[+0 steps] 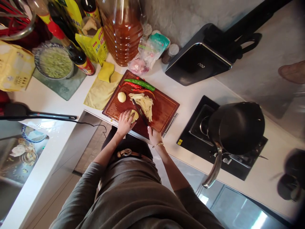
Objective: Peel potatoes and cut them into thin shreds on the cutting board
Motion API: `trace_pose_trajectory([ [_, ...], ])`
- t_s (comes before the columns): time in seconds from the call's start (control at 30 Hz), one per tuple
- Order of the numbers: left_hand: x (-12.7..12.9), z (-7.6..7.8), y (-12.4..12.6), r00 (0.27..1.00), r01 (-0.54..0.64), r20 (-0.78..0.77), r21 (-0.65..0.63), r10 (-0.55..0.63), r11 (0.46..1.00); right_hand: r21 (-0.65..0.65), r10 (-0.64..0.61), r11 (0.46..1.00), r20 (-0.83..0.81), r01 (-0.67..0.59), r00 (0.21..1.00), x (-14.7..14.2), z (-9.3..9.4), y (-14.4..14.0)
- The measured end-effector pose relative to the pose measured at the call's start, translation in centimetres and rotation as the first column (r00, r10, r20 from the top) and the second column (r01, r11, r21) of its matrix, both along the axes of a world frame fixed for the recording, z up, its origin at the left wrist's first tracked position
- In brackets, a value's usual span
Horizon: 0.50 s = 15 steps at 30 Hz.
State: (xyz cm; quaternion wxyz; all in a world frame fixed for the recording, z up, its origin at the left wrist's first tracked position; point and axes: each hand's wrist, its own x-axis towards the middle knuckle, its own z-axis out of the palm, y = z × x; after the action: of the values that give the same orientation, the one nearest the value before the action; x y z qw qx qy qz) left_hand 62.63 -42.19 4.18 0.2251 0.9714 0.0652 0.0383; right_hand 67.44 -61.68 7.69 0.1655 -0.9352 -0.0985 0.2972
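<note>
My left hand (125, 122) rests with bent fingers on a pale yellow potato piece (134, 116) at the near edge of the wooden cutting board (164, 109). In my right hand (154, 136) is the handle of a dark kitchen knife (140, 112). Its blade points away from me, between the potato piece and a heap of potato strips (145, 104). A round pale peeled vegetable (121, 97) sits left of the strips. Along the far side of the board lie a green chili pepper (140, 84) and red chili peppers (133, 85).
A knife block (199, 60) stands behind the board. To the right, a black pot (238, 127) sits on the stove (188, 136), its handle toward me. Left are a yellow cloth (95, 93), a bowl of green shreds (56, 62) and a sauce bottle (82, 60). A large oil jug (122, 35) stands behind.
</note>
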Motion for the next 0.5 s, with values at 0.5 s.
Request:
trace_pose_trajectory([
  [0.5, -0.8, -5.2, 0.2, 0.985, 0.126, 0.132, -0.1, -0.112, 0.987, -0.271, 0.209, 0.93, -0.161, -0.247, 0.964, 1.4, 3.8, -1.1],
])
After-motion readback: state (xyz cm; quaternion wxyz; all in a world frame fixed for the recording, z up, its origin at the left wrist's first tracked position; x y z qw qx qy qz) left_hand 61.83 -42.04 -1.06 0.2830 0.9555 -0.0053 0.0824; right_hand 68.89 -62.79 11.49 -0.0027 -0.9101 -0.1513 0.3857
